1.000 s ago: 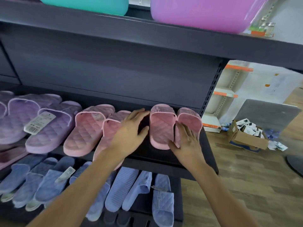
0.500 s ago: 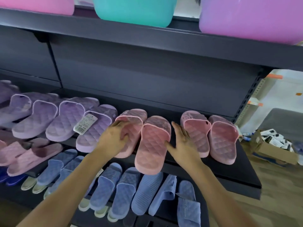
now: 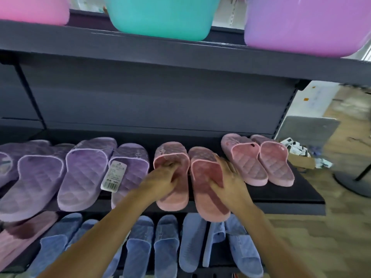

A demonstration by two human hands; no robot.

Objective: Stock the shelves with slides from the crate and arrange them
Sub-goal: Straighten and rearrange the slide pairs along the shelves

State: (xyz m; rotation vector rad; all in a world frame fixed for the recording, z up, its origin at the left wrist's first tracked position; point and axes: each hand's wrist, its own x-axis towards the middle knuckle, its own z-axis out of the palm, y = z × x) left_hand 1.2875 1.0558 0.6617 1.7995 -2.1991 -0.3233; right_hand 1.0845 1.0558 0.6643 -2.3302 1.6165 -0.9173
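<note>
**Slides under both hands, ready to square up**

Forearms reaching up from the bottom of the view, over a lower tier of blue slides (image 3: 166,243) lying toe-up in a loose row. Above those, at the front lip of the dark shelf (image 3: 297,203), the pink pair in hand. Left hand (image 3: 160,182) laid on the left pink slide (image 3: 172,195), fingers curled in under the strap, so hooked more than flat. Right hand (image 3: 230,184) cupped along the outer edge of the right pink slide (image 3: 208,201), fingers together and bent over its rim; thumb hidden, so how firmly it grips cannot be told. Heel of that right slide hanging past the shelf edge, the left one sitting further back.

Probably light, moulded foam or rubber: soft enough to flex, springy rather than fragile, quilted footbeds likely giving some friction. Best taken by the strap or pinched across the sole at mid-length; pushing from the heel should slide them back easily on the smooth shelf.

Beside them to the right, a second pink pair (image 3: 259,163) set straight, apart from the held pair. To the left, purple slides (image 3: 84,173), one with a price tag (image 3: 113,176). Furthest, on the top shelf, pink, teal and purple tubs (image 3: 160,17). No crate in view.
</note>
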